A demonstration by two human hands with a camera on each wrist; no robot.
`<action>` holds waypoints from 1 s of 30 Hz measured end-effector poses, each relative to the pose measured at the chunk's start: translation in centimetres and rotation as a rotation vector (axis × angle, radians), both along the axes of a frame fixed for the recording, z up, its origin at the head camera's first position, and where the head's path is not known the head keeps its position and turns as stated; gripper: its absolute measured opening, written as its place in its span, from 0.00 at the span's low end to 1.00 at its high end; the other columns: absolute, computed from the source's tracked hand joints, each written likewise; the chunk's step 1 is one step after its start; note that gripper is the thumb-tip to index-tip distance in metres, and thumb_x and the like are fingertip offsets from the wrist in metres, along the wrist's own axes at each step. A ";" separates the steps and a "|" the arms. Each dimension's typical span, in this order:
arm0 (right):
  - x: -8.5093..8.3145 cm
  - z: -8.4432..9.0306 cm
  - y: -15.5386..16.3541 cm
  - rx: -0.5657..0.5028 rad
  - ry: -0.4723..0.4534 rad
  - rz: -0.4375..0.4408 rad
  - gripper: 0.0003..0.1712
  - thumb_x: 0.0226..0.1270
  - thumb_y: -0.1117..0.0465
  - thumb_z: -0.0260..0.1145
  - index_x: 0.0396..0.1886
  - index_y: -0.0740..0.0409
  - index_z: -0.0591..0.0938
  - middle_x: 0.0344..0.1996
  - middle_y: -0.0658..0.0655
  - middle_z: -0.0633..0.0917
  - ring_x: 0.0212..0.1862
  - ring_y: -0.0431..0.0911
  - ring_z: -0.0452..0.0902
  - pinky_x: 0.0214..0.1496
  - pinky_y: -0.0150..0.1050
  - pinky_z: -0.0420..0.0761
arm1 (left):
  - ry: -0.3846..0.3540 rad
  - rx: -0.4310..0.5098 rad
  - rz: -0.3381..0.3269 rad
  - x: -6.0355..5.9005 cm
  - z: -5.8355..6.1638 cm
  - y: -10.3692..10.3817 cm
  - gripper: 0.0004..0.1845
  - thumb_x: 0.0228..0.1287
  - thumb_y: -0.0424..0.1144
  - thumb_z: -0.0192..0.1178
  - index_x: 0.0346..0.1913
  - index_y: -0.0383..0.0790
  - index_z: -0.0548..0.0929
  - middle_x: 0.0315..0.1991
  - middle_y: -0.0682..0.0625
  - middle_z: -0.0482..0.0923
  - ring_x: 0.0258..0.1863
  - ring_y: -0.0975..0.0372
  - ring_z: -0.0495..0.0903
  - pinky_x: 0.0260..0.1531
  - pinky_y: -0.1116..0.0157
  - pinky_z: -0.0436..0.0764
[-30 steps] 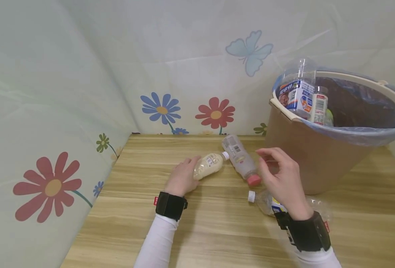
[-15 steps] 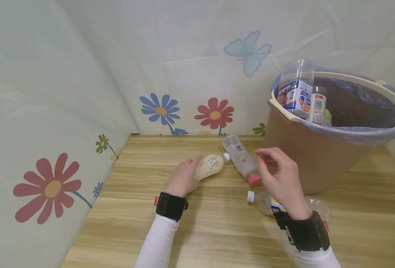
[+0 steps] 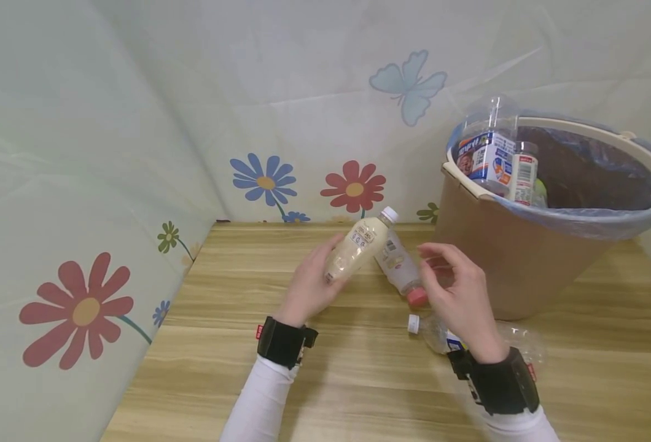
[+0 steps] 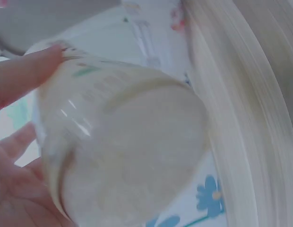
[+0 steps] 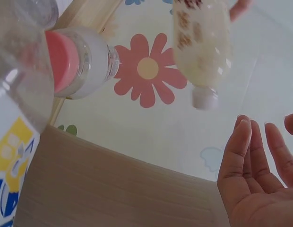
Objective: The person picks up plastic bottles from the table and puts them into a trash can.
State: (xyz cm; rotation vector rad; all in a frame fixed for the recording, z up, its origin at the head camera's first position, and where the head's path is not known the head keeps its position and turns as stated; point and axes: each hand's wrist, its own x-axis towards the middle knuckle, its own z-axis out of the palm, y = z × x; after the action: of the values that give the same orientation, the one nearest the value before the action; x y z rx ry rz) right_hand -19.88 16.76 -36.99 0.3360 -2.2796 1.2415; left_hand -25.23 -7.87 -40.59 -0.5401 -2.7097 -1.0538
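My left hand [image 3: 310,285] grips the lower part of a cream-coloured bottle [image 3: 358,245] with a white cap, held tilted above the table with its cap up and to the right. In the left wrist view the bottle's pale base [image 4: 137,151] fills the middle. My right hand [image 3: 460,301] hovers with loosely bent fingers and nothing between them; the right wrist view shows its fingers [image 5: 236,151] apart from the cream bottle. Behind the held bottle lies a frosted bottle [image 3: 397,267] with a red cap. Below my right hand lies a clear bottle [image 3: 433,331], partly hidden by the wrist.
A brown bin [image 3: 502,264] with a blue-tinted liner stands on the right. Inside its near-left rim are a large clear labelled bottle [image 3: 486,159] and a smaller white-labelled one [image 3: 523,178]. The wooden table [image 3: 220,344] meets a flower-printed backdrop [image 3: 281,92].
My left hand has lifted the cream bottle off the table and tipped its cap upward, now covering part of the frosted bottle. The right hand has barely moved.
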 end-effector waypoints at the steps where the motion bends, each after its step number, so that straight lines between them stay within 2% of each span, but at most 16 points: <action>1: 0.0 0.0 -0.1 -0.001 -0.015 0.003 0.14 0.67 0.70 0.63 0.52 0.64 0.83 0.44 0.61 0.87 0.41 0.28 0.76 0.43 0.15 0.76 | 0.003 0.048 -0.012 0.0 0.1 0.2 0.43 0.58 0.38 0.74 0.76 0.48 0.64 0.69 0.45 0.74 0.64 0.52 0.77 0.63 0.50 0.78; 4: 0.1 0.1 -0.2 -0.024 -0.058 0.022 0.17 0.69 0.70 0.62 0.56 0.62 0.81 0.45 0.61 0.87 0.41 0.28 0.76 0.44 0.15 0.76 | -0.025 0.224 -0.054 0.3 0.5 0.9 0.42 0.60 0.40 0.73 0.75 0.50 0.65 0.68 0.46 0.74 0.62 0.53 0.78 0.59 0.51 0.81; 7: 0.1 0.1 -0.2 -0.072 -0.104 0.062 0.20 0.70 0.70 0.61 0.60 0.61 0.78 0.46 0.63 0.86 0.42 0.27 0.77 0.46 0.15 0.77 | -0.090 0.389 -0.112 0.7 0.9 1.7 0.41 0.63 0.40 0.70 0.76 0.53 0.62 0.67 0.45 0.74 0.59 0.52 0.80 0.54 0.52 0.84; 10: 0.0 0.2 -0.3 -0.116 -0.145 0.120 0.23 0.72 0.70 0.60 0.65 0.60 0.75 0.49 0.66 0.85 0.45 0.25 0.77 0.48 0.15 0.77 | -0.154 0.504 -0.169 1.1 1.1 2.6 0.41 0.66 0.40 0.67 0.77 0.54 0.59 0.68 0.42 0.73 0.58 0.50 0.80 0.52 0.52 0.85; 13: 0.0 0.1 -0.5 -0.128 -0.182 0.171 0.27 0.74 0.68 0.58 0.72 0.57 0.71 0.55 0.68 0.83 0.48 0.26 0.78 0.50 0.16 0.77 | -0.209 0.577 -0.201 1.5 1.1 3.4 0.40 0.68 0.40 0.65 0.78 0.56 0.56 0.70 0.41 0.71 0.59 0.49 0.80 0.53 0.52 0.84; 15: 0.0 0.1 -0.6 -0.123 -0.201 0.196 0.31 0.76 0.67 0.57 0.76 0.53 0.66 0.59 0.68 0.81 0.52 0.34 0.81 0.52 0.18 0.77 | -0.235 0.611 -0.218 1.7 1.0 3.9 0.40 0.69 0.41 0.64 0.78 0.58 0.56 0.71 0.41 0.71 0.61 0.48 0.79 0.53 0.52 0.84; 17: 0.1 0.1 -0.8 -0.125 -0.219 0.216 0.34 0.77 0.66 0.56 0.79 0.50 0.62 0.63 0.68 0.79 0.56 0.45 0.83 0.55 0.27 0.81 | -0.250 0.633 -0.232 1.9 0.9 4.4 0.39 0.70 0.43 0.63 0.78 0.59 0.55 0.71 0.42 0.70 0.61 0.49 0.79 0.54 0.53 0.84; 20: 0.2 0.1 -0.9 -0.125 -0.234 0.240 0.37 0.78 0.64 0.55 0.81 0.45 0.57 0.66 0.69 0.77 0.60 0.60 0.81 0.56 0.27 0.80 | -0.252 0.646 -0.249 2.2 0.8 4.9 0.39 0.71 0.45 0.62 0.78 0.58 0.54 0.70 0.41 0.70 0.61 0.49 0.79 0.53 0.55 0.84; 24: 0.1 0.0 -0.9 -0.129 -0.246 0.257 0.38 0.79 0.64 0.54 0.82 0.41 0.52 0.68 0.70 0.74 0.62 0.63 0.79 0.59 0.29 0.80 | -0.246 0.661 -0.265 2.5 0.8 5.4 0.38 0.72 0.46 0.60 0.79 0.55 0.54 0.69 0.39 0.71 0.59 0.47 0.79 0.52 0.56 0.84; 26: 0.1 -0.1 -0.9 -0.134 -0.250 0.264 0.39 0.79 0.64 0.53 0.83 0.40 0.51 0.68 0.71 0.73 0.63 0.64 0.78 0.62 0.42 0.82 | -0.246 0.671 -0.274 2.6 0.8 5.6 0.38 0.73 0.45 0.59 0.79 0.54 0.54 0.69 0.38 0.71 0.60 0.46 0.79 0.53 0.56 0.84; 28: 0.2 0.0 -0.9 -0.134 -0.252 0.264 0.40 0.79 0.64 0.53 0.83 0.40 0.50 0.69 0.71 0.72 0.63 0.65 0.78 0.63 0.56 0.80 | -0.245 0.682 -0.283 2.7 0.8 5.7 0.36 0.74 0.44 0.58 0.79 0.53 0.54 0.70 0.37 0.70 0.61 0.45 0.78 0.55 0.55 0.83; 29: 0.2 0.0 -0.9 -0.136 -0.251 0.263 0.40 0.79 0.64 0.54 0.83 0.40 0.49 0.69 0.72 0.71 0.63 0.65 0.78 0.63 0.61 0.78 | -0.248 0.691 -0.285 2.7 0.8 5.8 0.35 0.75 0.43 0.57 0.79 0.52 0.55 0.70 0.37 0.70 0.62 0.45 0.77 0.56 0.54 0.83; 30: 0.2 0.0 -0.9 -0.141 -0.250 0.263 0.41 0.78 0.64 0.54 0.83 0.41 0.49 0.70 0.72 0.71 0.63 0.66 0.77 0.62 0.62 0.78 | -0.252 0.700 -0.287 2.7 0.8 5.8 0.34 0.75 0.41 0.56 0.79 0.51 0.56 0.70 0.37 0.69 0.63 0.45 0.77 0.58 0.53 0.82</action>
State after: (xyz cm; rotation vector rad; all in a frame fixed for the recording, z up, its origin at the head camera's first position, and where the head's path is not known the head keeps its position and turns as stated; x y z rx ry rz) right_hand -19.70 15.88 -36.95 0.4633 -2.3943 1.6492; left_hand -22.50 -2.09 -39.77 -0.6980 -2.2378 -2.1347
